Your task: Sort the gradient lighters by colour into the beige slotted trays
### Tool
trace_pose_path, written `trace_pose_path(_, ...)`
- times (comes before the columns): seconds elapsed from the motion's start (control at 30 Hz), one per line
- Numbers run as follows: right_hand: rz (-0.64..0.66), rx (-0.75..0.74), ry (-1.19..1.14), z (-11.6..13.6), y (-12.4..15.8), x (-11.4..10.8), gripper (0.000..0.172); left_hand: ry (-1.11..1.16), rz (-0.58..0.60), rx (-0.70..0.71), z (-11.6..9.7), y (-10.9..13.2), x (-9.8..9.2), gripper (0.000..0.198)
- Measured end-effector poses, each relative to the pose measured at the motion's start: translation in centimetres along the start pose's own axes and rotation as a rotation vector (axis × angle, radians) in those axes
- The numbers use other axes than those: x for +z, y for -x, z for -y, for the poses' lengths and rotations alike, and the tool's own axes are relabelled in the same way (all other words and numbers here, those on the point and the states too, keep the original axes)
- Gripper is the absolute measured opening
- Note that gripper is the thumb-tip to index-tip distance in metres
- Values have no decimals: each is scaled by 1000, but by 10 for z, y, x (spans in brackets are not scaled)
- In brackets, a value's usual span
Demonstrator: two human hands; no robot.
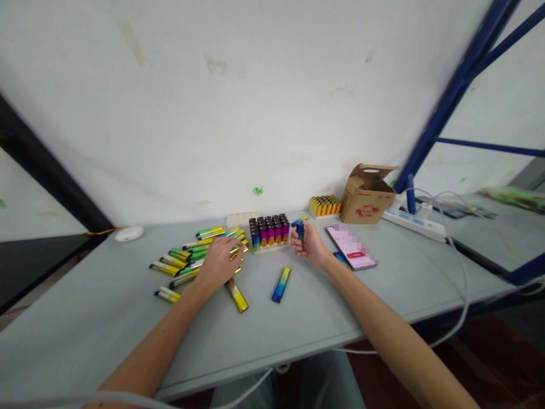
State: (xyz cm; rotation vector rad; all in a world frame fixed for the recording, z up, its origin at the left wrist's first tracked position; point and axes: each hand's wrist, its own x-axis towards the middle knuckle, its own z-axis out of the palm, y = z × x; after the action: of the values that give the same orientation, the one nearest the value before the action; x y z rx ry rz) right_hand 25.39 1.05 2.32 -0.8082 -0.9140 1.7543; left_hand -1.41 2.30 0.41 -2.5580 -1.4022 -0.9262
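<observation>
My left hand point(222, 260) reaches over a loose pile of slim yellow and green disposable vapes point(174, 260), fingers bent and apart; the vapes under the palm are hidden. My right hand point(312, 245) is closed around a blue vape point(300, 232), held roughly upright with its dark end up. Just left of that hand, a pale tray point(271, 247) holds rows of black-topped vapes point(270, 232) in purple, orange and blue. Between my forearms lie a single blue-yellow vape point(281, 285) and a yellow one point(237, 295).
Behind the filled tray lies a cream holder point(242, 219). Yellow cylinders point(326, 205) stand in another tray beside an open cardboard box point(367, 199). A phone point(351, 247) rests on the right, partly over another blue item. Further right are a power strip point(415, 222) and loose cables.
</observation>
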Motion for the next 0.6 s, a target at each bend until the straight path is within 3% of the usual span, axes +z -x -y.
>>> trace_pose_path(0.13,29,-75,-50,3,3,0,28,-8,7,-7,-1,-1,0,24)
trace_pose_path(0.23,-20,-135,-49,5,4,-1,17,-2,10,-5,-1,-1,0,24)
trace_pose_path(0.37,-36,-251,52,4,3,-4,23,0,13,-14,-1,0,-2,24)
trace_pose_path(0.47,-31,-420,211,2,2,-5,28,-25,4,-43,-2,0,-3,24)
trace_pose_path(0.6,-57,-655,589,-4,0,0,26,-53,4,-71,-4,-1,-3,23)
